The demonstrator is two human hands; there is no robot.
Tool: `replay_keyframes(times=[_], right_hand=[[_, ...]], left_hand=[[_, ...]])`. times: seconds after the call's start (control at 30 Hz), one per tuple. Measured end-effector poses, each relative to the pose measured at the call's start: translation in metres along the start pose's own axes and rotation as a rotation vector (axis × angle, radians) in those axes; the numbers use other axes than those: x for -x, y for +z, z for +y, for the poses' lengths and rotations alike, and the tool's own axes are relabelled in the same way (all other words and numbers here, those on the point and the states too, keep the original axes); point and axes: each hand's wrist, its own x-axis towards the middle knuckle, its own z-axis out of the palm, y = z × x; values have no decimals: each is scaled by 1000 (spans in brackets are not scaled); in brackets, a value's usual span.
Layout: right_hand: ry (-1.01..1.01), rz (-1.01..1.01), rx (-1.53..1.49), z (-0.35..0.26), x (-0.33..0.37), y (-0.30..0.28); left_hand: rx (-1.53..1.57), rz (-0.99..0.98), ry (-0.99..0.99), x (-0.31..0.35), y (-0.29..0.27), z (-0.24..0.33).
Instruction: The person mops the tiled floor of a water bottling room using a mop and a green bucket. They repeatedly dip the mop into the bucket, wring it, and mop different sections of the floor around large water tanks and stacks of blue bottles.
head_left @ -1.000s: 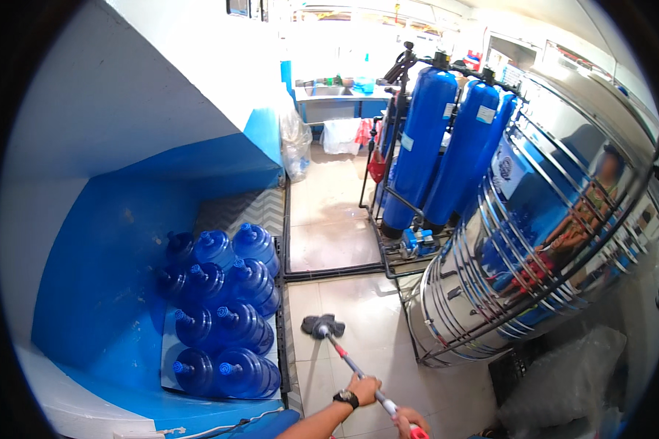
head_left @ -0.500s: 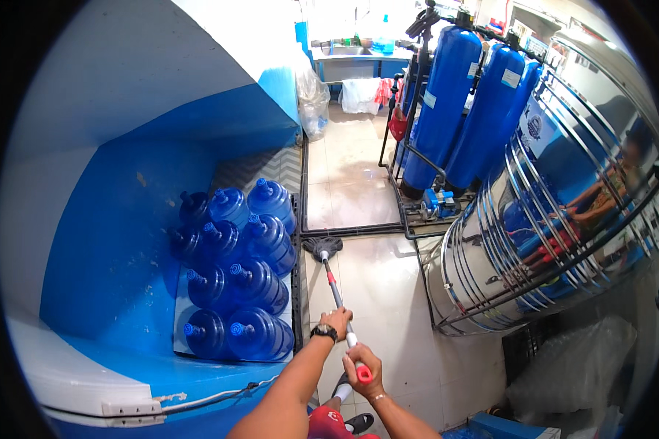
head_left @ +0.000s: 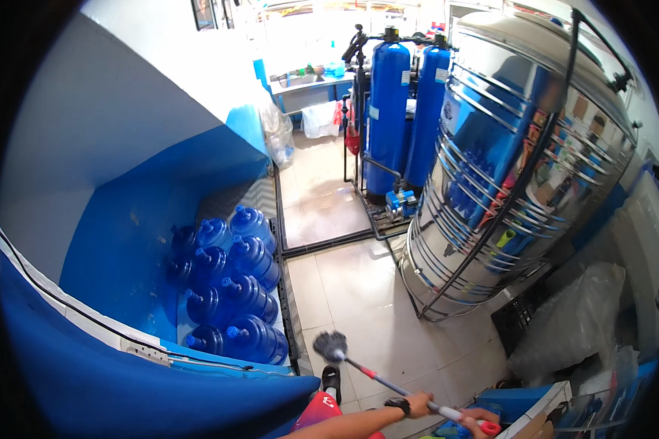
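Note:
A mop with a dark grey head [head_left: 331, 345] rests on the tiled floor beside my foot. From the head its grey and red handle [head_left: 388, 384] slants down to the right, ending in a red cap. My left hand [head_left: 419, 404], with a dark watch at the wrist, is closed around the lower grey part of the handle. Near the red-capped end my right hand [head_left: 477, 422] grips the white section, partly cut off by the lower edge of the picture.
Several blue water jugs [head_left: 250, 336] stand on the left by a blue wall [head_left: 128, 249]. A large shiny steel tank [head_left: 447, 271] and blue cylinders [head_left: 388, 110] occupy the right and back. Clear plastic sheeting [head_left: 578, 322] and a blue-white cabinet [head_left: 542, 410] are at the lower right.
The mop head has come from the black floor strip back toward my feet. Both hands have shifted right and down with the handle, and my view has turned to the right.

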Motion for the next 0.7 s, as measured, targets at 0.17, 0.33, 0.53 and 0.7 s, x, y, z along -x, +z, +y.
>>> replay_keyframes(times=[0.17, 0.33, 0.53, 0.7], right_hand=[[-4, 332, -239, -10, 87, -38], [-184, 444, -382, 25, 125, -15], [-245, 565, -327, 20, 86, 49], [-340, 508, -432, 3, 5, 116]], left_hand=[[-125, -227, 128, 18, 59, 92], [-320, -325, 166, 38, 68, 99], [-323, -225, 128, 55, 8, 55], [-340, -29, -8, 51, -63, 2]])
